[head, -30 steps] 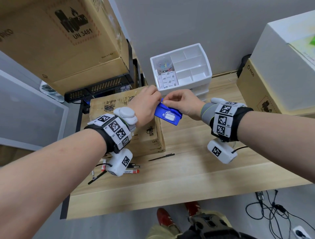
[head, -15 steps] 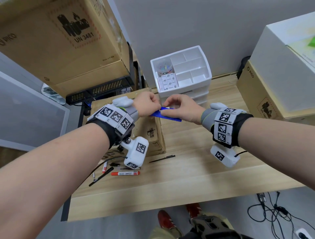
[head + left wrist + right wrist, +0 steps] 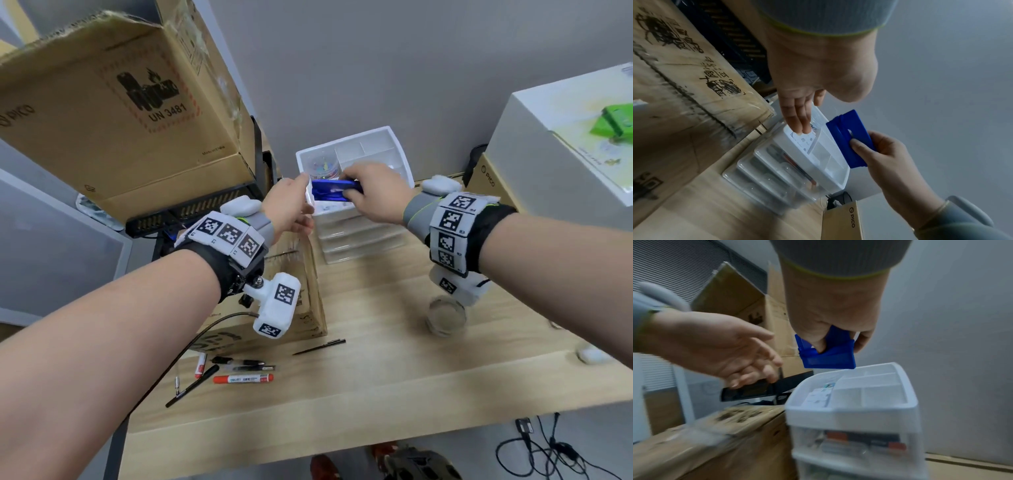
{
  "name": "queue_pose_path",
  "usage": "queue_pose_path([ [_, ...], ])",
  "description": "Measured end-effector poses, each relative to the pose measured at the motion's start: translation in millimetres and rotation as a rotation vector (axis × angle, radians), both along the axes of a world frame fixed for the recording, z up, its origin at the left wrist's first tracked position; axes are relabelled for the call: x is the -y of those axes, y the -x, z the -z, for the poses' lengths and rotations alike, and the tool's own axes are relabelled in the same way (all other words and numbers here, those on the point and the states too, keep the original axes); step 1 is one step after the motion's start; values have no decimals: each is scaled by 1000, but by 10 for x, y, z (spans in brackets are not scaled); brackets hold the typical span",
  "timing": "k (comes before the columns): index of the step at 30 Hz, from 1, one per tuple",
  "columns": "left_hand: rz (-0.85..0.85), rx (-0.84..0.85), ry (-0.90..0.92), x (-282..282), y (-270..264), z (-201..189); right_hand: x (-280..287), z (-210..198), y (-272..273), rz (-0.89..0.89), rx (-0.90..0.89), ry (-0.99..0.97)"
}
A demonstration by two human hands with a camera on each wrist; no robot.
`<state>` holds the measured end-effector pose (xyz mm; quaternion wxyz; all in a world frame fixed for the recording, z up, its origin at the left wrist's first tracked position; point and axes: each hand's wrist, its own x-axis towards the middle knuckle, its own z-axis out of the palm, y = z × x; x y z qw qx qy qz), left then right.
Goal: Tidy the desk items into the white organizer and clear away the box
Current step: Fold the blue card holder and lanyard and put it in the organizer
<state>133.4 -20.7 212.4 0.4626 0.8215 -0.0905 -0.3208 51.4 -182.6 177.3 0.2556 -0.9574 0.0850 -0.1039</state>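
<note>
Head view: the right hand pinches a blue case between thumb and fingers, held just above the front-left part of the organizer, which stands at the table's far edge. The left hand, fingers spread and holding nothing, is beside the organizer's left wall. The box lies on the table's left side, touching or just beside the organizer — which, cannot be told. Pens lie near the front-left corner, not yet tidied.

Left wrist view: the left fingertips reach the organizer's rim over a compartment that holds white cards; the case hangs clear above the tray.

Right wrist view: the case's lower edge is just over the rear compartments, not yet inside.

Judgement: the step in hand is stowing the case. The next move calls for lowering it into a free compartment and letting go — then the pens and the box.
</note>
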Motion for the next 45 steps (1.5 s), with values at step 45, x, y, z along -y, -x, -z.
queue_pose_path([
  [45,93,98,-77,-67,-162,277,947,320,-560,-23,-194,282],
])
